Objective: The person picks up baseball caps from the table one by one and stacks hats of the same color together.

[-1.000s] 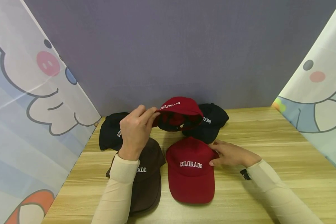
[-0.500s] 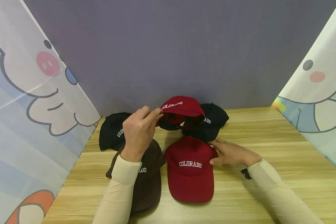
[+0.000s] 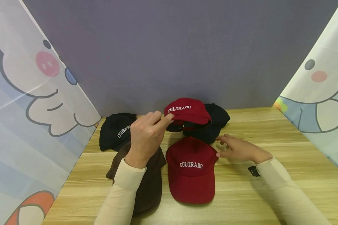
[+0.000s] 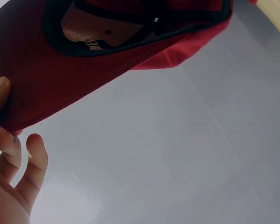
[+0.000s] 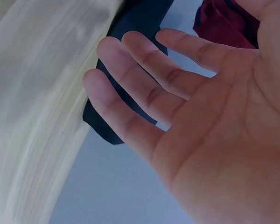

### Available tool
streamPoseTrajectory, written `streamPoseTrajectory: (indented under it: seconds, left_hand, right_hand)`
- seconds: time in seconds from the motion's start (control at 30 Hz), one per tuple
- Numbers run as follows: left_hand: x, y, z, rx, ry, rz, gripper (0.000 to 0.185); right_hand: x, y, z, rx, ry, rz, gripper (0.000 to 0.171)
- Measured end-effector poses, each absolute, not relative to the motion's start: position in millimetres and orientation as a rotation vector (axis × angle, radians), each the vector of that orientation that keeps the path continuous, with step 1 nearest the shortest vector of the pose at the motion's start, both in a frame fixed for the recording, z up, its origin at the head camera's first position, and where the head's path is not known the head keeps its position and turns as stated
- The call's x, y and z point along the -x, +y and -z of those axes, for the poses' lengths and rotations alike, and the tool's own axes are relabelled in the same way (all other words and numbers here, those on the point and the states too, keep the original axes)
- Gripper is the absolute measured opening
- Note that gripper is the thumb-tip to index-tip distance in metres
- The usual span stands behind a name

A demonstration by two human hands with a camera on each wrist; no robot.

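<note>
Between thumb and fingers, my left hand point(image 3: 149, 137) pinches the brim of a red baseball cap point(image 3: 188, 107) lettered COLORADO. That cap is tilted, above the table at the back; its underside point(image 4: 42, 79) and dark inner band show in the left wrist view. My right hand point(image 3: 240, 150) has loosely extended fingers, spread in the right wrist view point(image 5: 214, 130). Its thumb tip is at the right edge of a second red cap point(image 3: 191, 184); I cannot tell whether they touch. Behind the lifted cap, a black cap point(image 3: 220, 117) is partly hidden.
A brown cap point(image 3: 150, 197) lies under my left forearm, partly covered. Another black cap point(image 3: 113, 134) sits at the back left of the wooden table point(image 3: 270, 131). A grey wall point(image 3: 183, 53) stands behind, with cartoon-printed panels point(image 3: 31, 81) at both sides.
My left hand has moved right with the red cap, whose front has turned more towards me and covers more of the black cap. My right hand has drawn slightly right, away from the front red cap.
</note>
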State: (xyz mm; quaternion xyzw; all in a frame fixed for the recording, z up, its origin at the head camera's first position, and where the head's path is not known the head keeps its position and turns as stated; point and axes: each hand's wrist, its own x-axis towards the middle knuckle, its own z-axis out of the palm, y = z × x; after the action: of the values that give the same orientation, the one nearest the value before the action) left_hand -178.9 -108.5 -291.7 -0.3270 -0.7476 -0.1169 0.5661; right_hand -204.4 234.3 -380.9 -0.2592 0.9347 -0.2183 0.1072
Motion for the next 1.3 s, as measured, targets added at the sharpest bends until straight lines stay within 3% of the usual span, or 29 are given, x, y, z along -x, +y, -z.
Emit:
streamPoseTrajectory:
  seconds: [0.43, 0.87, 1.3]
  left_hand:
    - [158, -89, 289, 0.875, -1.779, 0.104, 0.019]
    - [148, -77, 292, 1.027, -1.818, -0.017, 0.029]
    - [140, -68, 296, 1.128, -1.873, -0.075, 0.02]
  right_hand:
    - [205, 242, 379, 0.711, 2.923, 0.538, 0.059]
    - [208, 243, 378, 0.61, 2.983, 0.515, 0.056]
    - [208, 245, 378, 0.662, 2.981, 0.53, 0.052]
